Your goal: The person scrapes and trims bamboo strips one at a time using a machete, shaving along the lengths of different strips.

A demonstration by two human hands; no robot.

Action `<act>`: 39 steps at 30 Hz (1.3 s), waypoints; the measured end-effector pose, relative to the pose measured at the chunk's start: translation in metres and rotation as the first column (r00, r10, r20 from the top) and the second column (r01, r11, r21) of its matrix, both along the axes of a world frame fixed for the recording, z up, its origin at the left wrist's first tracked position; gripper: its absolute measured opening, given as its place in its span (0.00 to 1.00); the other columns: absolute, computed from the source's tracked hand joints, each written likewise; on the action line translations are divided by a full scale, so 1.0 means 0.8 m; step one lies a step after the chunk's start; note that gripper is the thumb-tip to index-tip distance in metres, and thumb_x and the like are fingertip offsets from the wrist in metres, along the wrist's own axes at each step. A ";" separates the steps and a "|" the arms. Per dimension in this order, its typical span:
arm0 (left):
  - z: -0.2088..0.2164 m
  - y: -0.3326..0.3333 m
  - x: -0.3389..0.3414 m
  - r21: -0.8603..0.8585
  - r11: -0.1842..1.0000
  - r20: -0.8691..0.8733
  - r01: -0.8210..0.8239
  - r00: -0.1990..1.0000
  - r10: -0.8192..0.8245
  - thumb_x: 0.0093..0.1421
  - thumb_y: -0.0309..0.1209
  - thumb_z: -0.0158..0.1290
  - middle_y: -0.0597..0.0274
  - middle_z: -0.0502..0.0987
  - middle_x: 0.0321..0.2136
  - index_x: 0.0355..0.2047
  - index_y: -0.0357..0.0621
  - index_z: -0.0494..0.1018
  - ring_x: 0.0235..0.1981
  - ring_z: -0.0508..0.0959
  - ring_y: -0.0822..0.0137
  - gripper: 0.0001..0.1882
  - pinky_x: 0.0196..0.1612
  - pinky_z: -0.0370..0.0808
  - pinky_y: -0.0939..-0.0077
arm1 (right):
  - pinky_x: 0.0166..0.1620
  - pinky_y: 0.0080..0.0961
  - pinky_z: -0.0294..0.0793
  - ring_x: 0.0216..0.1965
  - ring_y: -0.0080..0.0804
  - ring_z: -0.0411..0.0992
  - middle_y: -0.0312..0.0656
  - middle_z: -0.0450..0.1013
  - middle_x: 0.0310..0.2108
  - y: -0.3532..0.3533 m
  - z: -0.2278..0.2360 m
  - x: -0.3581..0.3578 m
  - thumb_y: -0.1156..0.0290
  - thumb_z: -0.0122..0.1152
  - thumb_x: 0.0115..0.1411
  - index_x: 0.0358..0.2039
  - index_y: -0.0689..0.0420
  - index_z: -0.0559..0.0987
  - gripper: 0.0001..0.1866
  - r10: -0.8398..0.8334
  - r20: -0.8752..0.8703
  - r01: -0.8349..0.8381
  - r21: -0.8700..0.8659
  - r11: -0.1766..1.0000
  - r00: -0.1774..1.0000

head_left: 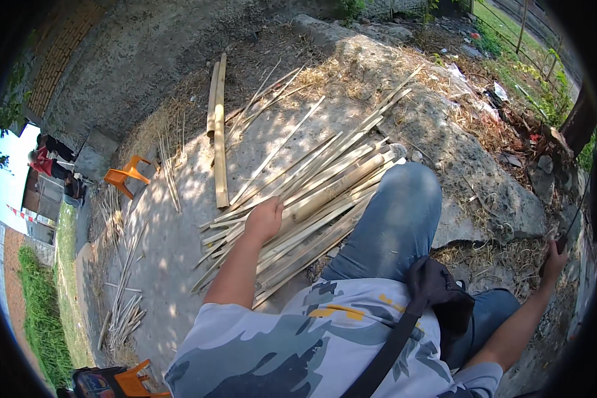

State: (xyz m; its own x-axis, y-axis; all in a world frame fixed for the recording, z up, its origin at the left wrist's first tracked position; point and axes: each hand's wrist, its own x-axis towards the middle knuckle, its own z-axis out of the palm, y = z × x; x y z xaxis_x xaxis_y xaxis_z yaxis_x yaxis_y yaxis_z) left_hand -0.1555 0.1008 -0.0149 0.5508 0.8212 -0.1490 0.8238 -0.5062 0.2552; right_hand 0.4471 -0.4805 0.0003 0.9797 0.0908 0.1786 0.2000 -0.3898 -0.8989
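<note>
A heap of split bamboo strips (351, 159) lies in front of me, long pale pieces pointing toward the upper right. A thicker round bamboo pole (325, 197) rests among them. My left hand (264, 219) is closed on a bamboo strip at the heap's near left part; its fingertips are partly hidden. Far out to the right, my right hand (553, 260) grips the dark handle of a long-bladed knife (562, 243). The thin blade points up and away, hard to make out near the dark rim. My bent knee (408, 199) touches the heap's right side.
Two bamboo poles (220, 152) lie beyond the heap. A concrete slab (471, 152) rises on the right. Orange chairs (127, 174) stand at left, near scattered strips (123, 298). A person in red (43, 162) is far left. A black bag (438, 292) hangs at my front.
</note>
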 end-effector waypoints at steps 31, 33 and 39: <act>-0.341 -0.051 0.024 -0.410 0.897 -0.373 -0.161 0.928 -0.004 0.60 0.49 0.57 0.38 0.53 0.67 0.60 0.43 0.69 0.65 0.61 0.40 0.32 0.64 0.65 0.52 | 0.23 0.18 0.60 0.18 0.18 0.60 0.26 0.61 0.18 0.027 0.022 -0.091 0.64 0.66 0.61 0.33 0.50 0.73 0.09 -0.239 -0.337 0.221 -0.092 0.971 0.911; -0.338 -0.065 0.006 -0.395 0.916 -0.246 -0.074 0.969 -0.028 0.61 0.51 0.57 0.36 0.55 0.65 0.59 0.41 0.69 0.65 0.60 0.38 0.34 0.66 0.62 0.52 | 0.25 0.18 0.63 0.19 0.18 0.61 0.27 0.63 0.20 0.026 0.021 -0.092 0.65 0.68 0.58 0.31 0.50 0.72 0.11 -0.286 -0.360 0.281 -0.065 0.957 0.888; -0.332 -0.083 -0.037 -0.510 0.850 -0.300 -0.136 0.953 -0.027 0.59 0.52 0.59 0.42 0.69 0.57 0.57 0.37 0.66 0.58 0.70 0.44 0.36 0.60 0.68 0.51 | 0.25 0.20 0.64 0.19 0.19 0.62 0.27 0.63 0.20 0.033 0.019 -0.086 0.64 0.68 0.59 0.31 0.50 0.73 0.11 -0.285 -0.397 0.283 -0.065 0.957 0.873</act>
